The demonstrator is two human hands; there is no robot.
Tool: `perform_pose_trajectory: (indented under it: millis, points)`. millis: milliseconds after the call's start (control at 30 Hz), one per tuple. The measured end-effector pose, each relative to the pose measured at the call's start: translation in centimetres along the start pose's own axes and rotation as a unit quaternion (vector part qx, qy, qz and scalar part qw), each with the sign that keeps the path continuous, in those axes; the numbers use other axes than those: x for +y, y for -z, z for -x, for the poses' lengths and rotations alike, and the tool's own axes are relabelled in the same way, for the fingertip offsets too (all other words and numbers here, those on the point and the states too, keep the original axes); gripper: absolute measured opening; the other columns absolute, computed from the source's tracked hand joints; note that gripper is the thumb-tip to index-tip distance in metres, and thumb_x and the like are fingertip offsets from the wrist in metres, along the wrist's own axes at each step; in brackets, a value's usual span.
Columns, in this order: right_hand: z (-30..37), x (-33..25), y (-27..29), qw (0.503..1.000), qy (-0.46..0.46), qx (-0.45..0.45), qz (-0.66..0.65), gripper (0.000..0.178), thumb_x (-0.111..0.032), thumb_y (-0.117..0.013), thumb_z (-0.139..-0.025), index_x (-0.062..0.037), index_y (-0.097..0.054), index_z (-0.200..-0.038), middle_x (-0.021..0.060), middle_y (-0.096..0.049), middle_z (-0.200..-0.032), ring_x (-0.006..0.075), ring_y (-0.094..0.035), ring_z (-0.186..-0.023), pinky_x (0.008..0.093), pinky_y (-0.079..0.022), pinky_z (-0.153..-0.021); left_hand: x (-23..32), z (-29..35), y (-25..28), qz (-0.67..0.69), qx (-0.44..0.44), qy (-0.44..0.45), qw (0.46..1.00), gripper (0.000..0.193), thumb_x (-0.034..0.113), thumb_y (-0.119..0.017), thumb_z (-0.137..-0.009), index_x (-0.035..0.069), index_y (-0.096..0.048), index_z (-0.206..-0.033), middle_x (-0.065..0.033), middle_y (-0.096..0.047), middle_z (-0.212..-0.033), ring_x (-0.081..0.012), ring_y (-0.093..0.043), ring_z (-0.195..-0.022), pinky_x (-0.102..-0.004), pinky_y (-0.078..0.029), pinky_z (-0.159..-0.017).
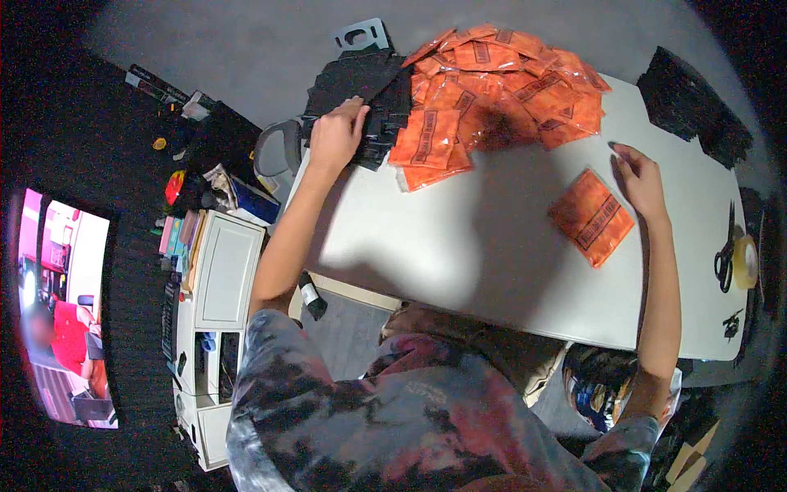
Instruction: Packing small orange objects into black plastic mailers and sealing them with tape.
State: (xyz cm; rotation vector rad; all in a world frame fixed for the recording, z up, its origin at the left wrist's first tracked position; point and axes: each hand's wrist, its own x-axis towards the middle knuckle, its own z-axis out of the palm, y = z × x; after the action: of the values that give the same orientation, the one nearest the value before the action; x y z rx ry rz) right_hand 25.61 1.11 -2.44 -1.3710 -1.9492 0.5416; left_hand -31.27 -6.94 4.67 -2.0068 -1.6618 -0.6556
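On the white table [385, 238], my left hand [334, 141] rests at the near edge of a pile of flat black pieces [354, 80]. Its fingertips and thumb close on one black piece, whose edge runs up toward the orange packets. A large heap of orange packets [492, 82] in clear, shiny wrapping lies right beside that pile. One single orange packet [592, 216] lies flat and apart on the right. Just beyond its right corner, my right hand [642, 179] hovers with loosely bent fingers, thumb and forefinger apart, holding nothing.
Another black stack [693, 107] stands at the table's far right corner. Black scissors [725, 261], a tape roll [745, 262] and small black bits [732, 324] lie along the right edge. A white cabinet [227, 275] and a lit screen [65, 312] are at left.
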Motion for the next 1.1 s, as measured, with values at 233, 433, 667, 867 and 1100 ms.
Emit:
perform_pose_trajectory:
  millis: [233,433,667,867,1100]
  points:
    - [0.8,-2.1,0.9,0.996,0.054,0.022,0.072,0.032,-0.011,-0.061,-0.098,-0.0007,-0.071,-0.126,0.0212,-0.074,-0.104,0.0271,-0.072,-0.097,0.038,-0.054,-0.09,9.9,-0.6,5.4,0.161,0.099,0.081,0.979,0.027,0.021,-0.063,-0.104,0.0,-0.076,-0.117,-0.0195,-0.075,-0.116,-0.0337,-0.076,-0.098,-0.038,-0.06,-0.086]
    - [3.0,-8.9,2.2,0.969,0.084,-0.214,0.095,0.024,-0.02,-0.083,-0.078,-0.0003,-0.073,-0.085,0.0173,-0.069,-0.079,0.0316,-0.068,-0.075,0.0424,-0.053,-0.072,21.0,5.2,3.3,0.311,-0.022,-0.165,0.936,0.026,0.005,-0.075,-0.09,0.004,-0.075,-0.115,-0.0148,-0.074,-0.123,-0.0311,-0.073,-0.113,-0.0415,-0.06,-0.095]
    - [4.1,-2.9,7.3,0.951,-0.078,-0.277,0.115,0.044,-0.013,-0.092,-0.059,-0.0034,-0.069,-0.095,0.0097,-0.072,-0.087,0.0239,-0.068,-0.082,0.0356,-0.055,-0.076,25.7,7.4,-1.7,0.347,-0.149,-0.36,0.853,0.034,0.021,-0.072,-0.095,0.008,-0.071,-0.126,-0.0112,-0.072,-0.129,-0.0284,-0.068,-0.122,-0.0408,-0.058,-0.1]
    - [4.8,1.9,12.3,0.932,-0.192,-0.232,0.204,0.057,-0.01,-0.088,-0.057,-0.0035,-0.07,-0.11,0.0108,-0.074,-0.1,0.0265,-0.069,-0.093,0.037,-0.055,-0.086,27.5,4.8,-3.0,0.309,-0.189,-0.511,0.78,0.031,0.023,-0.067,-0.098,0.006,-0.069,-0.123,-0.015,-0.064,-0.14,-0.03,-0.056,-0.138,-0.0419,-0.051,-0.112]
    - [4.7,-0.3,12.4,0.914,-0.194,-0.216,0.282,0.054,-0.008,-0.076,-0.068,-0.0021,-0.068,-0.12,0.0156,-0.075,-0.107,0.0292,-0.07,-0.101,0.0399,-0.055,-0.09,27.6,4.2,-3.3,0.369,-0.182,-0.437,0.8,0.047,0.03,-0.057,-0.105,-0.004,-0.057,-0.138,-0.0215,-0.056,-0.147,-0.0376,-0.049,-0.143,-0.048,-0.042,-0.119]
